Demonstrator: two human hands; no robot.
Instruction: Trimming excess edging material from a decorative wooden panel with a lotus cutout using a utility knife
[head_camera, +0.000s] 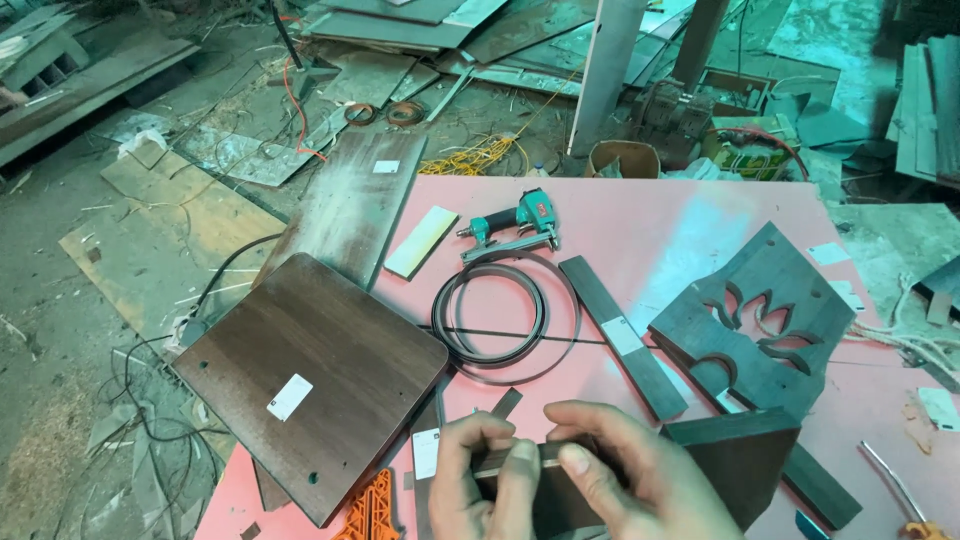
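Two hands at near edge: our left hand (478, 470) and right hand (610, 468) pinch one dark strip (520, 458); loose grip risks it slipping onto the pink surface (690, 215).

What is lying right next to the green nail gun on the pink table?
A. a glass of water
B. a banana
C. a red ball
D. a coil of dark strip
D: a coil of dark strip lies looped on the pink table just below the green nail gun; no ball, glass or banana shows anywhere.
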